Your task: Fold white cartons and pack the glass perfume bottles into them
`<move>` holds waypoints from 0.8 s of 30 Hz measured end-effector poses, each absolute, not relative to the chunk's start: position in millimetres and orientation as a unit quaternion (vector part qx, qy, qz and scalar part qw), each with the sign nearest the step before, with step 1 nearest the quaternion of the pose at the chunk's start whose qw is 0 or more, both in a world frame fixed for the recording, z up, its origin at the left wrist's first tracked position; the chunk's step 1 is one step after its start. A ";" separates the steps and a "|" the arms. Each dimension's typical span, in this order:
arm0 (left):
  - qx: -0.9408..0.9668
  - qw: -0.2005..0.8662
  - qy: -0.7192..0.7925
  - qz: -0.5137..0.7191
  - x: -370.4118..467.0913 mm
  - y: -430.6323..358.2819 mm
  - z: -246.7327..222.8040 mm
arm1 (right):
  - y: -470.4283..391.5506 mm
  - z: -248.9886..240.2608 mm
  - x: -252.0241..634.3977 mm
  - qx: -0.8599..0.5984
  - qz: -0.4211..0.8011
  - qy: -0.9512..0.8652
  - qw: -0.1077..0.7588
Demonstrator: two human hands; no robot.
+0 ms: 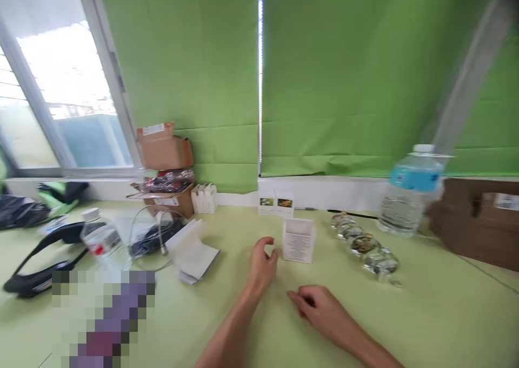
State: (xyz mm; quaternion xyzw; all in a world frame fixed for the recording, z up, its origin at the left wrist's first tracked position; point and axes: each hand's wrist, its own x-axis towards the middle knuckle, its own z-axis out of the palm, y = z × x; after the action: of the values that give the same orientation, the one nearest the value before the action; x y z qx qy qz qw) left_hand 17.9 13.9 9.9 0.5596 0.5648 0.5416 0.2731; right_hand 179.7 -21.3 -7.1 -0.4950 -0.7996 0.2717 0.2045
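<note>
1. Green blinds (178,60), pulled down behind a pale green counter (243,325); window (68,87) at far left.
2. White box (299,241), one, small, upright on the counter, printed text on its near face; just beside the left hand, apart from it.
3. Left hand (263,262), fingers and thumb bent, parted by a moderate gap; nothing held.
4. Right hand (318,308), fingers curled narrow, near the box's front; nothing visible in it; whether the fingertips meet cannot be told.
5. Picture cards (276,203), standing behind the white box.
6. Clear rounded pieces (365,245), in a slanting row, right of the box.
7. Large water bottle (411,192), blue label, upright, beside brown cardboard (474,222).
8. Folded paper (192,252), white, left of the left hand.
9. Small bottle (104,241), white cap, near a black strap (40,254).
10. Stacked cartons (162,149), plastic-wrapped goods (168,180) between.
</note>
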 end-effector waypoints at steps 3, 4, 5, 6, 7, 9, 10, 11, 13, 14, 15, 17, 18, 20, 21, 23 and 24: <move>0.561 0.201 0.580 0.555 1.7 8.2 30.2 | -6.6 -19.8 179.9 -0.486 0.315 -0.789 0.205; 0.562 0.178 0.584 0.558 -5.8 5.5 38.3 | -4.2 -21.0 179.9 -0.486 0.328 -0.785 0.202; 0.563 0.155 0.588 0.560 -14.6 2.5 46.3 | -2.9 -21.8 180.2 -0.484 0.338 -0.782 0.200; 0.563 0.132 0.592 0.561 -24.6 -1.1 53.9 | -2.2 -22.6 180.7 -0.482 0.347 -0.780 0.197; 0.564 0.108 0.597 0.560 -35.7 -5.3 60.4 | -1.8 -23.5 181.5 -0.480 0.353 -0.780 0.194; 0.570 0.055 0.604 0.555 -60.7 -15.9 69.4 | -1.1 -26.0 183.3 -0.478 0.357 -0.779 0.191; 0.572 0.027 0.606 0.551 -73.8 -22.4 71.5 | -0.3 -27.5 184.2 -0.477 0.357 -0.780 0.191; 0.572 0.000 0.610 0.548 -86.9 -29.5 71.9 | 0.6 -28.9 184.9 -0.477 0.357 -0.781 0.189; 0.562 -0.048 0.621 0.544 -111.2 -43.8 69.1 | 3.0 -31.3 185.8 -0.476 0.354 -0.784 0.182; 0.555 -0.070 0.627 0.542 -122.1 -50.0 66.5 | 4.2 -32.2 186.0 -0.475 0.352 -0.787 0.177; 0.548 -0.103 0.635 0.535 -131.9 -55.1 63.6 | 5.2 -32.9 186.2 -0.475 0.350 -0.789 0.171; 0.538 -0.181 0.656 0.496 -148.7 -61.0 57.6 | 6.9 -34.3 186.7 -0.477 0.345 -0.792 0.163; 0.536 -0.213 0.667 0.472 -155.7 -61.8 54.9 | 7.4 -35.1 187.0 -0.478 0.344 -0.793 0.158; 0.535 -0.245 0.686 0.427 -167.2 -60.6 50.0 | 7.9 -37.3 187.6 -0.482 0.339 -0.794 0.151; 0.537 -0.250 0.695 0.407 -171.7 -59.3 47.8 | 7.8 -38.7 187.9 -0.483 0.336 -0.794 0.149; 0.541 -0.253 0.707 0.378 -178.0 -57.0 44.4 | 7.0 -41.7 188.3 -0.475 0.334 -0.800 0.151; 0.544 -0.253 0.710 0.369 -179.8 -56.3 43.2 | 6.4 -43.2 188.5 -0.479 0.321 -0.798 0.177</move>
State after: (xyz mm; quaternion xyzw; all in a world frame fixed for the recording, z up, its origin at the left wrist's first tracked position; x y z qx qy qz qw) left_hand -179.8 -56.3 43.2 0.5436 0.7100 0.3692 -0.2530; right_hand 188.5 6.4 -43.2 -0.4787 -0.7977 0.3212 0.1770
